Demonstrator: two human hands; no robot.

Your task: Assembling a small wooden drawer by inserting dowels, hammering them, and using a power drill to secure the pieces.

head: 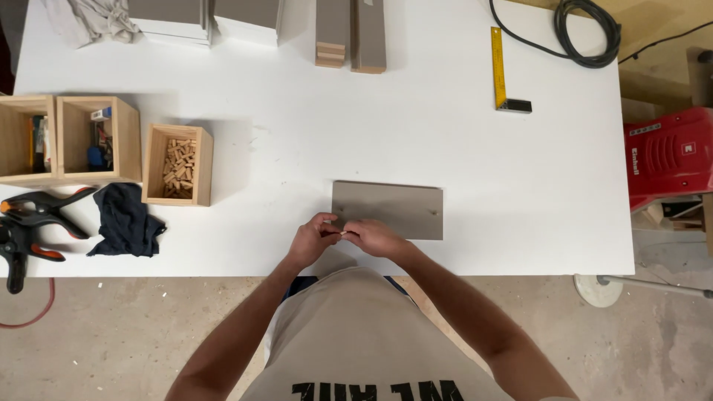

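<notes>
Dowel (343, 234) sits pinched between your left hand (312, 239) and right hand (373, 236), fingertips pressed together, at the near edge of the grey panel (397, 208) on the counter (445, 141).

Yellow square (500, 70) far right; black cable (587, 33) coiled; dark cloth (126, 221) beside clamps (30, 223); three wooden boxes (96, 137) left.
</notes>
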